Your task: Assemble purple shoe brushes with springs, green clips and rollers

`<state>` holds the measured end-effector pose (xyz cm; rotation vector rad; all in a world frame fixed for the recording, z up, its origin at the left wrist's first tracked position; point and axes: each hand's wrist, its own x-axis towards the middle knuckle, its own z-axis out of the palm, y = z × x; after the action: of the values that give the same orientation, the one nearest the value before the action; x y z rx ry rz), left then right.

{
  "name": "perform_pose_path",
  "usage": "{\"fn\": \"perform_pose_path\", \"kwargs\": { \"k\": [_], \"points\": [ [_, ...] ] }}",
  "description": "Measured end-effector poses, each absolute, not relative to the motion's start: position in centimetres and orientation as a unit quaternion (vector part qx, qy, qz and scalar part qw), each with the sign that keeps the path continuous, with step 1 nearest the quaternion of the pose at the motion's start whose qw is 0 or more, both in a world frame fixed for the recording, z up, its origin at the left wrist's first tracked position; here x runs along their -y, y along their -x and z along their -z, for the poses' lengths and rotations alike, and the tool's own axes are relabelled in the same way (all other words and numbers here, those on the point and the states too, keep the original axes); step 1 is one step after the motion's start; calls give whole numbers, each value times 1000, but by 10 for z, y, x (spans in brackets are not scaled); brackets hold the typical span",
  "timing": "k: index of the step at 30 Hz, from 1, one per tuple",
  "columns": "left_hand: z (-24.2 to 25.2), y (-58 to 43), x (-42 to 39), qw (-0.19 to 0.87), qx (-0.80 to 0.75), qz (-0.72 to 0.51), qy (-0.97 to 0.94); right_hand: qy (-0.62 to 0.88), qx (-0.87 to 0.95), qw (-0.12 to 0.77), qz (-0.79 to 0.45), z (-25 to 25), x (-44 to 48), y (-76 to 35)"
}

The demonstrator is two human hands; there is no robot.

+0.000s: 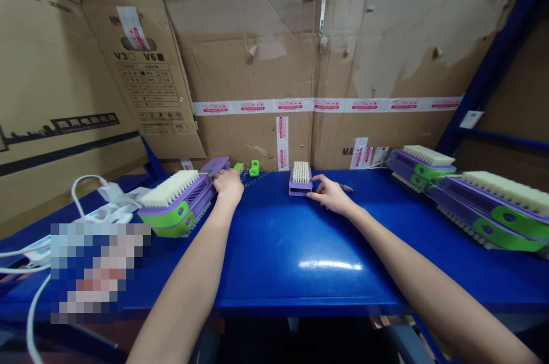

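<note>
On the blue table, a small purple brush head with cream bristles stands at the middle. My right hand grips its right side with thumb and forefinger. Further left, my left hand is curled beside a purple piece, behind a larger purple and green brush; its fingertips are mostly hidden, and I cannot make out what they hold. Just past that hand lie a yellow-green piece and a bright green clip. Several small dark bits are strewn near them.
At the right lie more purple and green brushes, bristles up and down. A pen-like item is behind my right hand. White cables and a plug crowd the left. Cardboard walls the back; a blue post rises right.
</note>
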<state>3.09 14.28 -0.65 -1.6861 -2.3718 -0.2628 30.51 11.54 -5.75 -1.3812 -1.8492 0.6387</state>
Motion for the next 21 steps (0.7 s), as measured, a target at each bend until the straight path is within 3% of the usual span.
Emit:
{"fn": "perform_pose_path", "kwargs": {
  "k": [14, 21],
  "points": [
    [1, -35, -142, 139, 786, 155, 582, 551, 711, 365, -241, 55, -113, -303],
    [-3, -48, -138, 173, 729, 170, 641, 621, 673, 370, -158, 56, -120, -302]
  ]
}}
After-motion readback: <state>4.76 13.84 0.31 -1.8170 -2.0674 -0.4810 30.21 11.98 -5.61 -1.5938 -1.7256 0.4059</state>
